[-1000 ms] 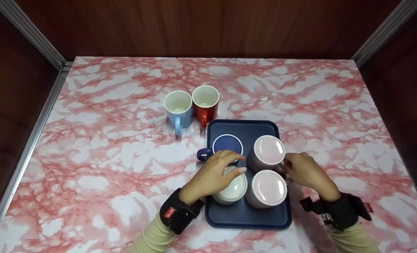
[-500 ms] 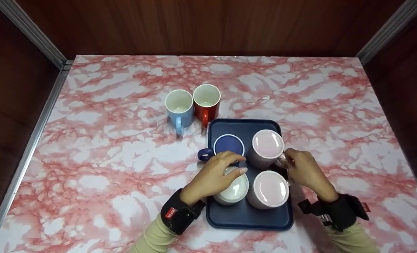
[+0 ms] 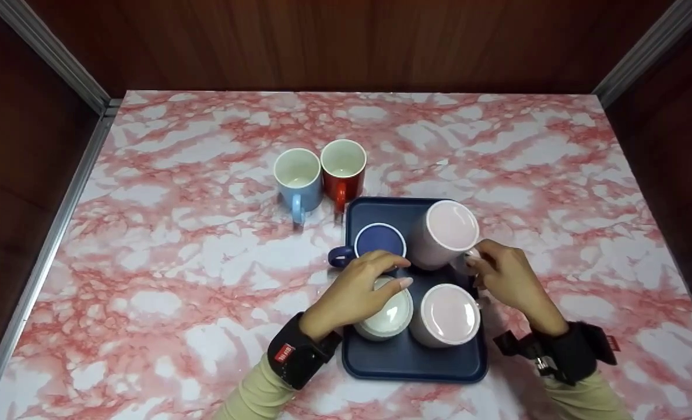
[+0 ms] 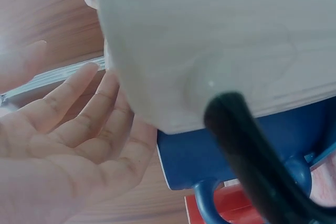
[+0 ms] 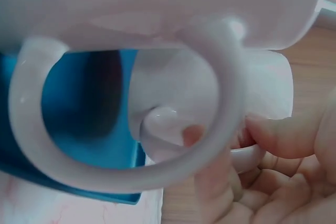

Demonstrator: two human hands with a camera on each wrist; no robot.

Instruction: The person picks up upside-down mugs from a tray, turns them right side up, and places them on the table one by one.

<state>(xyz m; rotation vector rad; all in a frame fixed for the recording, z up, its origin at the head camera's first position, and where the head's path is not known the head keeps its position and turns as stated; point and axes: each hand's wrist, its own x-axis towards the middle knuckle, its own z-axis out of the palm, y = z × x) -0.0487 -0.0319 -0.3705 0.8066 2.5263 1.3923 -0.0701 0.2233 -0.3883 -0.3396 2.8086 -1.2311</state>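
My right hand pinches the handle of a pale pink mug, which is upside down and tilted over the far right of a dark blue tray. My left hand, its fingers loosely extended, lies over an upside-down whitish mug at the tray's near left. The left wrist view shows those fingers beside that mug's wall, with a dark handle in front. Beyond it stands an upside-down dark blue mug. A second pink mug is upside down at the near right, its handle large in the right wrist view.
Behind the tray's left corner, a light blue mug and a red mug stand upright side by side, handles toward me. The tabletop has a red and white marbled pattern. Dark wooden panels enclose it at the back and sides.
My right hand has moved slightly forward and up with the far pink mug, which now leans and sits farther back. The left hand and the other mugs stay in place.
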